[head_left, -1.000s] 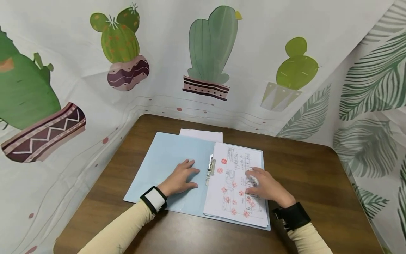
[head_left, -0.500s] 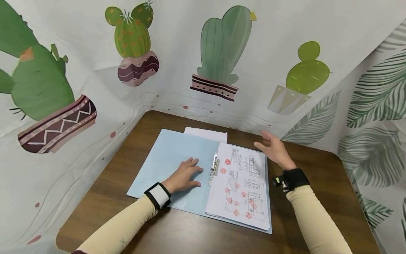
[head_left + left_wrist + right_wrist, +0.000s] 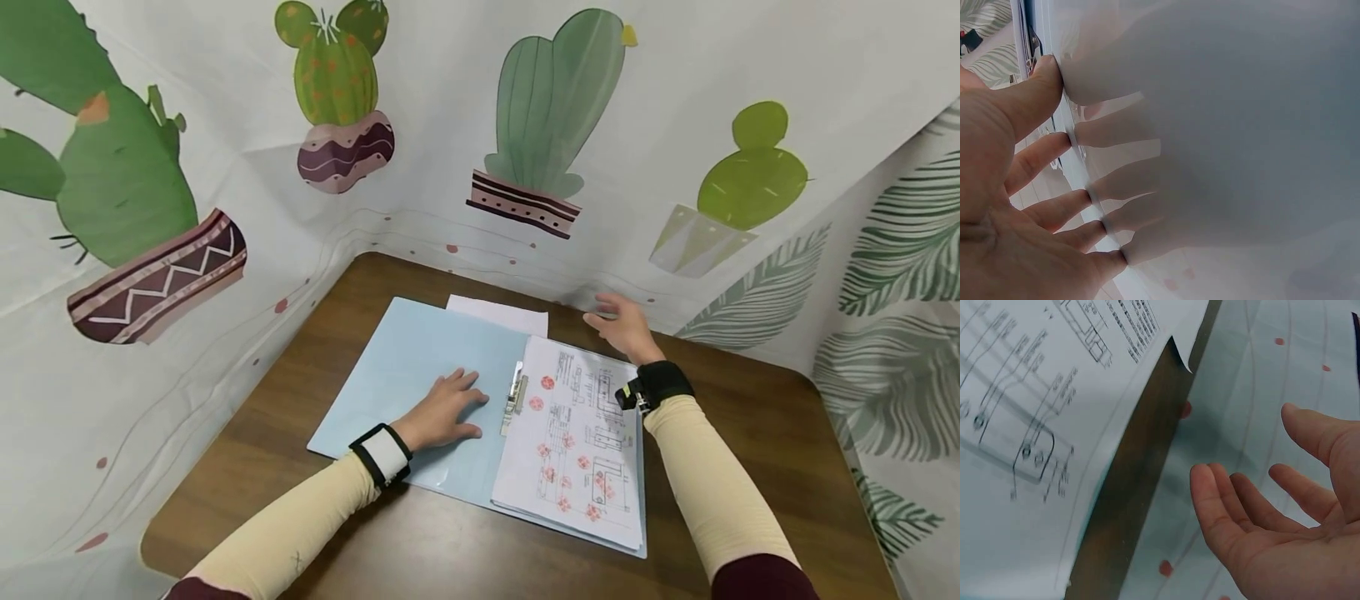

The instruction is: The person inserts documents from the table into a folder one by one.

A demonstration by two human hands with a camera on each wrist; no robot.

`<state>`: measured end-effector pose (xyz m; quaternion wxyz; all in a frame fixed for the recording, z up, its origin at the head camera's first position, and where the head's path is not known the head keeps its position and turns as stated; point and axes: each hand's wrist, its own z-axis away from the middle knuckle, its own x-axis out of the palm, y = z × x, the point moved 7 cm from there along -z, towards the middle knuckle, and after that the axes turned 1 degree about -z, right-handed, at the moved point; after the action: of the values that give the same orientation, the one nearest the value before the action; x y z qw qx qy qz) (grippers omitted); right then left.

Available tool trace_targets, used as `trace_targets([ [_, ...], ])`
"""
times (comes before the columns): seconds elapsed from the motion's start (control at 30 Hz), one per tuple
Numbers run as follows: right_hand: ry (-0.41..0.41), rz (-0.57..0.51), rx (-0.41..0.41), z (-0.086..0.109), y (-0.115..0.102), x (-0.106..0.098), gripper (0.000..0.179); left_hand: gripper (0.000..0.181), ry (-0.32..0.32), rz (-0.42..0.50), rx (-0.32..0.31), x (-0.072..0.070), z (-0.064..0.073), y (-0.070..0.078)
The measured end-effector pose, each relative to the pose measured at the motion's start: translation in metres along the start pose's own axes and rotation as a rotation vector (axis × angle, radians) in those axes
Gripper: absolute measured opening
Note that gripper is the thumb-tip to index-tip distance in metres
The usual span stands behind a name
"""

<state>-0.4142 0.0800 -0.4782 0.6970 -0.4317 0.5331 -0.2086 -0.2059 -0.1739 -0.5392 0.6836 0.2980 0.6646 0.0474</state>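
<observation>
An opened light blue folder (image 3: 420,350) lies on the table, a metal clip (image 3: 514,392) near its fold. On its right half rests a stack of printed drawing sheets (image 3: 517,467) with red stamp marks. My left hand (image 3: 444,410) rests on the left inside cover, fingers spread; in the left wrist view the fingertips of the left hand (image 3: 1035,187) touch the glossy cover, which mirrors them. Past the sheets' far edge, my right hand (image 3: 624,327) hovers with loosely bent fingers and nothing held. The right wrist view shows the right hand (image 3: 1272,525) apart from the paper.
A white paper sheet (image 3: 498,315) sticks out from under the folder's far edge. The brown wooden table (image 3: 262,425) has rounded corners. Behind it hangs a white cloth (image 3: 435,125) printed with cacti and leaves, close to the right hand.
My right hand has lifted off the drawing sheets and moved away to the table's far side. My left hand has stayed on the cover. The head view has shifted slightly.
</observation>
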Motion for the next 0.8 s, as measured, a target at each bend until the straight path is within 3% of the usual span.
trace_targets([
  [0.33,-0.04,-0.054,0.117,-0.024,0.012,0.036,0.061,0.054,-0.017,-0.017,0.005,-0.001,-0.001,0.002],
  [0.8,-0.06,0.016,0.165,-0.038,-0.003,0.071,0.054,0.055,-0.006,-0.022,0.003,0.002,-0.001,-0.006],
])
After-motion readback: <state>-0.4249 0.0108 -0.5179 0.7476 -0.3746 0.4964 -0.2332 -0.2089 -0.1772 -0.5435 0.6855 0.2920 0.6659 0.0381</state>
